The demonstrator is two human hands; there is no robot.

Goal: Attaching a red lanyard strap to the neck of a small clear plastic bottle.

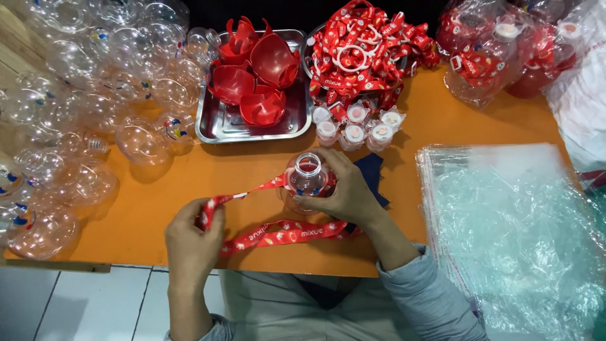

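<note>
Orange table point(189, 189): matte, flat. Stack of clear crinkled plastic bags point(517, 233) at its right end. Steel tray point(221, 123), shiny, holds glossy red cup shells point(255, 69). Clear round bottle point(307, 183) stands mid-table, mouth up, a red printed strap point(284, 232) looped at its neck. Right hand point(347, 192) cups the bottle, fingers curled. Left hand point(192, 237) pinches the strap end, thumb over fingers.
</note>
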